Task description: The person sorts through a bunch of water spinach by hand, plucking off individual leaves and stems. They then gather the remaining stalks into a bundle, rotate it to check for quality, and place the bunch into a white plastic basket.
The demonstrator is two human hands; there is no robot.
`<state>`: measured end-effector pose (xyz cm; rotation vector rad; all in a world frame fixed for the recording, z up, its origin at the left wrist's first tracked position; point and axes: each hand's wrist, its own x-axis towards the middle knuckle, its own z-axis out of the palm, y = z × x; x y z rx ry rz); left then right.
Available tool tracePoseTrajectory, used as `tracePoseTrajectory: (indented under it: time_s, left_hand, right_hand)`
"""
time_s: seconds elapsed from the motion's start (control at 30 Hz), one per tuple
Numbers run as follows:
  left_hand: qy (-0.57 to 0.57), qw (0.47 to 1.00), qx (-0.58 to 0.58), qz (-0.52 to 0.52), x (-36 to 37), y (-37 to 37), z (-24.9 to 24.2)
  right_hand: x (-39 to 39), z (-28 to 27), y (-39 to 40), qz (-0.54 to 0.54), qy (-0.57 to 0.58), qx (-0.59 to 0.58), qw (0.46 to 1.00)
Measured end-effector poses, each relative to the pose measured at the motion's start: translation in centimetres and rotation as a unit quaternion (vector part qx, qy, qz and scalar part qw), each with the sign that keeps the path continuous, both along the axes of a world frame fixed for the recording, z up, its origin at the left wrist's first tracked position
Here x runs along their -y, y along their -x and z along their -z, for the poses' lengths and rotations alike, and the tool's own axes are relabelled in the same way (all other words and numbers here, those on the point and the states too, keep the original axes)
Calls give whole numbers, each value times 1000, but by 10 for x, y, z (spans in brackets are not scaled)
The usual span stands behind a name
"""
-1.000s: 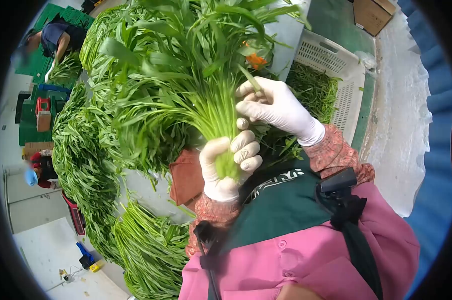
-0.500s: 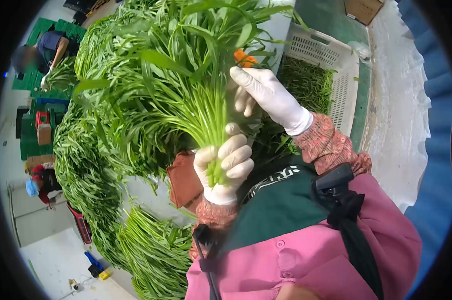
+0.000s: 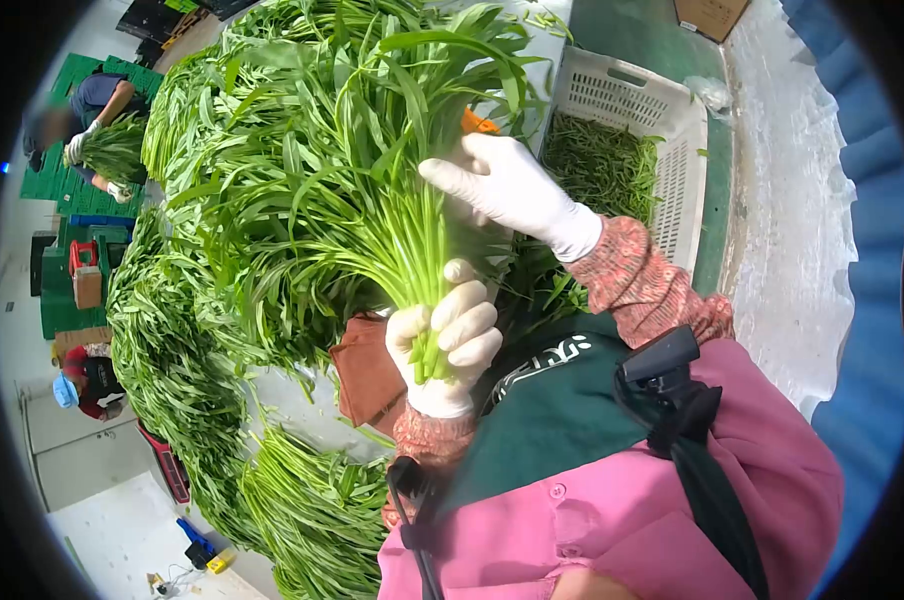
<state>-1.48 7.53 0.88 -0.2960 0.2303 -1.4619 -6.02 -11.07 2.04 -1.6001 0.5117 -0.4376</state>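
Note:
My left hand (image 3: pixel 444 345), in a white glove, is closed around the lower stalks of a bunch of long-leaved greens (image 3: pixel 407 235). The cut ends show below its fingers, and the leaves fan out up and to the left. Beside the upper stalks is my right hand (image 3: pixel 517 190), also gloved, with a finger stretched out against the bunch; its other fingers are partly hidden and blurred. A small orange object (image 3: pixel 479 122) shows just behind this hand. Under my left hand's wrist side lies a reddish-brown cloth or pad (image 3: pixel 367 365).
Large heaps of the same greens (image 3: pixel 177 370) cover the table, with another pile (image 3: pixel 312 510) at the lower left. A white crate (image 3: pixel 682 180) of leafy scraps stands at the right. Two other people (image 3: pixel 97 100) work at the far left, near green pallets and boxes.
My right hand has moved left against the upper stalks, its finger now reaching across them. My left hand keeps its hold on the greens. The far person's hands have shifted around their own bunch.

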Motion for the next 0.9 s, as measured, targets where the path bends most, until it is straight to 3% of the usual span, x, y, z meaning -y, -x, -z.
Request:
tracePoseTrajectory:
  time_s: [0.03,0.17,0.33,0.4,0.5,0.6,0.63,0.73,0.77,0.8,0.83,0.87,0.9]
  left_hand:
    - [3,1000,3,1,0,0,0]
    - [-8,999,-29,-31,-3,-4,1]
    - [-6,999,-36,-25,1,-4,2]
    - [-13,999,-31,-22,1,-3,4]
    - [-25,999,-28,-29,0,-2,6]
    - [-31,998,-35,-33,-1,-1,5]
    - [-31,998,-33,-32,-2,-1,6]
    - [-33,999,-33,-24,-3,0,5]
    - [-32,999,-33,-20,-4,1,5]
    - [-31,999,-33,-16,-4,2,5]
    - [-16,1000,-3,-27,-3,3,7]
    - [-12,1000,8,-28,-3,3,6]
    - [-7,999,19,-28,-5,2,4]
  right_hand:
    - [-2,8,-7,-4,-60,70,996]
    - [-3,8,3,-33,-8,108,994]
    - [-13,10,11,100,-34,163,981]
    - [-2,28,7,102,110,164,975]
    - [-4,32,6,99,149,219,959]
    - [-16,10,14,7,-198,169,966]
    - [-16,7,14,-39,-253,188,948]
    - [-18,11,9,-67,-238,201,948]
    - [-15,5,10,-66,-207,182,959]
    - [-14,23,-1,16,72,200,977]
    - [-3,23,-3,75,245,220,941]
    - [11,23,-4,131,409,232,873]
    - [23,23,-3,197,398,214,870]
